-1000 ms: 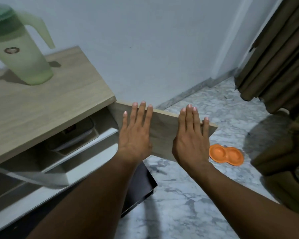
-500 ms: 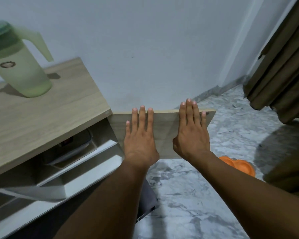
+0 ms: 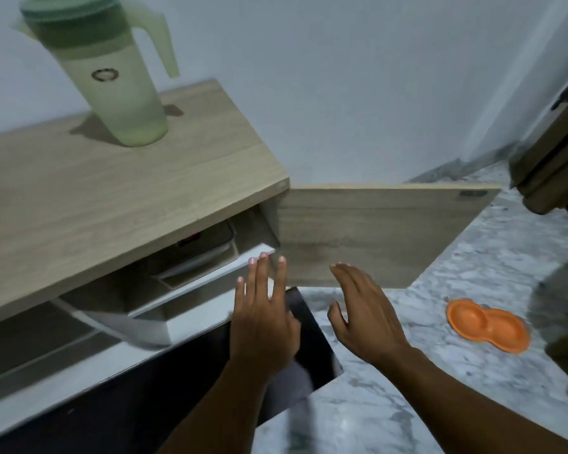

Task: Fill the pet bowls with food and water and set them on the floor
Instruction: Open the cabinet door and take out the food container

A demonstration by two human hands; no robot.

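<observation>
An orange double pet bowl [image 3: 487,325] lies on the marble floor at the right. A pale green water jug [image 3: 112,73] with a lid stands on the wooden cabinet top [image 3: 95,198]. The cabinet's wooden door [image 3: 374,234] stands swung open toward the right. My left hand [image 3: 263,319] hovers flat with fingers apart just below the door's lower left corner, holding nothing. To its right, my right hand [image 3: 368,309] is likewise empty and spread, just in front of the door's bottom edge.
Inside the cabinet a white shelf [image 3: 191,283] carries a lidded container [image 3: 197,257]. A dark lower panel [image 3: 302,348] juts out under my hands. Brown curtains [image 3: 558,152] hang at the right. A person's dark clothing [image 3: 564,316] fills the right edge.
Both hands have come off the door face and dropped back toward me. The view has shifted, showing more of the door, the jug and the bowl.
</observation>
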